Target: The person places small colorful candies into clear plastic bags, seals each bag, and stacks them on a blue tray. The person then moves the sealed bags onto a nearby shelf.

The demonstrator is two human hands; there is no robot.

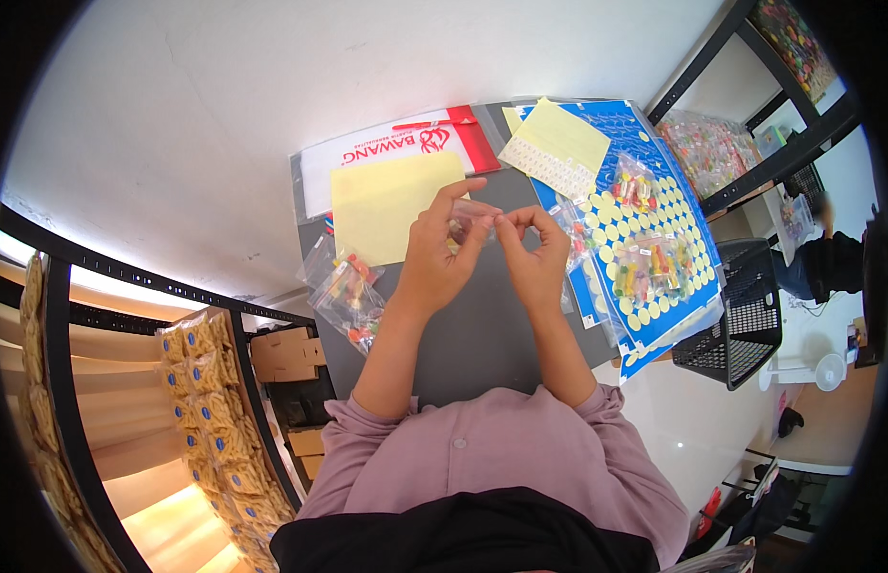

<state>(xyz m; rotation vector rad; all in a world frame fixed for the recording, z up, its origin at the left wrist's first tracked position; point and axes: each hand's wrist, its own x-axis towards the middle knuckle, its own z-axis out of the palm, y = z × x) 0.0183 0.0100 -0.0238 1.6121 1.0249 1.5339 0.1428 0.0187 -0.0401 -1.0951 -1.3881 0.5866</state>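
Observation:
Between my two hands, above the dark grey table (479, 344), is a small clear plastic bag (472, 211) with something dark inside, partly hidden by my fingers. My left hand (447, 240) grips its left side with thumb and fingers. The thumb and forefinger of my right hand (530, 247) pinch its right edge. Below the bag lies a pale yellow sheet (386, 204). To the left, bags of colourful candies (350, 286) lie by my left forearm. More candy bags (651, 265) rest at right on blue sheets (662, 315) bearing rows of round yellow stickers (612, 233).
A white and red plastic pack (315, 179) with a red pen (433, 124) on it lies at the wall. Label sheets (558, 147) overlap the blue sheets. A black crate (752, 315) stands right. Snack packs (214, 408) hang left. Another person (831, 261) is at far right.

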